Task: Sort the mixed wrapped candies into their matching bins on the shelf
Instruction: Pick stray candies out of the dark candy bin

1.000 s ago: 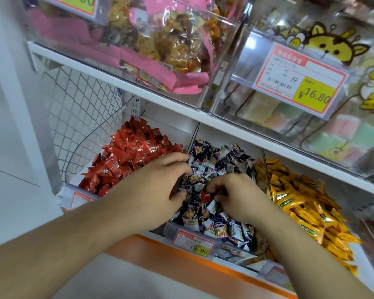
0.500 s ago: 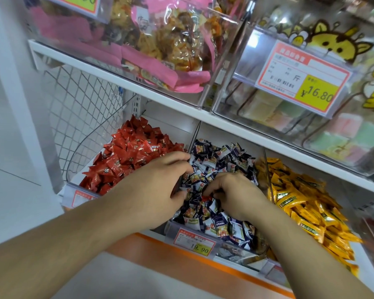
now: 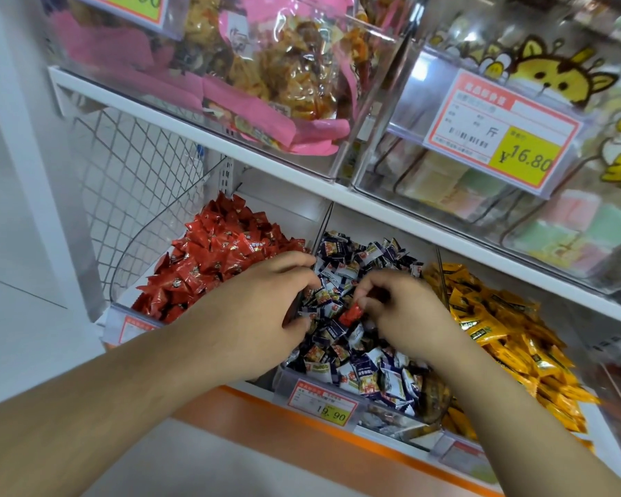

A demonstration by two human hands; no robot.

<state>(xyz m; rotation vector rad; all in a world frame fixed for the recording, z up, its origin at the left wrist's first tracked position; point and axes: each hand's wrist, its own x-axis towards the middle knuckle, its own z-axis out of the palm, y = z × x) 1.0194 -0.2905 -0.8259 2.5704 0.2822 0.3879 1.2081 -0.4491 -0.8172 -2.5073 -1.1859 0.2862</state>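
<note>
1. Step in hand: removal of a stray from the middle bin. The right hand [image 3: 402, 310] pinches a small red wrapped candy [image 3: 351, 314] between thumb and fingertips, just above the heap of dark blue and white wrapped candies [image 3: 359, 338] that fills the middle bin [image 3: 302, 383].
2. Location of the task's thing: the red candy is at the centre of the middle bin, at the surface of the blue heap; whether it is fully lifted clear cannot be told from this angle.
3. The left hand [image 3: 262, 313] lies over the divider between the left and middle bins, fingers curled down into the blue heap near the divider. It appears to be parting or steadying the candies; no candy is seen held in it, though its palm side is hidden.
4. Matching destination: the pile of red wrapped candies [image 3: 216, 267] in the left bin, just beside the left hand. The yellow wrapped candies [image 3: 499, 328] occupy the right bin.
5. Next move, as judged: the red candy must be carried leftward across the divider, past or over the left hand, and dropped on the red pile. The pinch must hold, or the candy falls back into the blue heap.
</note>
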